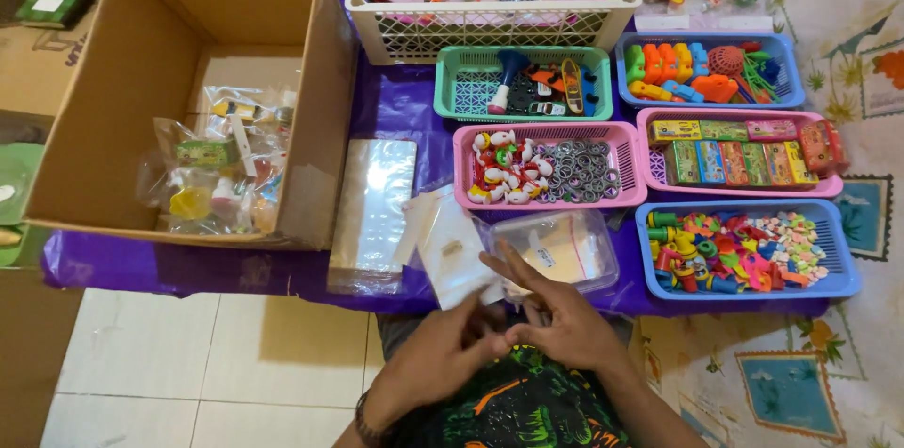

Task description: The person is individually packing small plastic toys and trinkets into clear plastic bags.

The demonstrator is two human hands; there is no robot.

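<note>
Clear plastic bag (468, 255) is what I'm working, lying at the bench edge right in front of me, partly under my fingers. Left hand (450, 346) and right hand (556, 324) meet over my lap; fingers (504, 264) of the right are stretched forward and slightly spread, touching the bag's near corner. Left fingertips are bunched against the right palm, seemingly pinching something small, but I can't tell what.

Step, as I judge it: opening or readying a bag for filling. Next move would need the bag's mouth separated, so one hand must pin a film layer while the other peels.

Bag looks thin, transparent, a bit crumpled, with a small pale label. Just right of it sits a clear lidded tub (557, 249). Left of it, a flat stack of clear sleeves (373, 208). Beyond: pink basket of rings and small toys (549, 164), blue basket of mixed bright pieces (744, 250), pink basket of little boxes (739, 152), green basket (524, 84). Cardboard box (202, 95) far left holds filled bags. All on a purple bench cover (395, 100).
</note>
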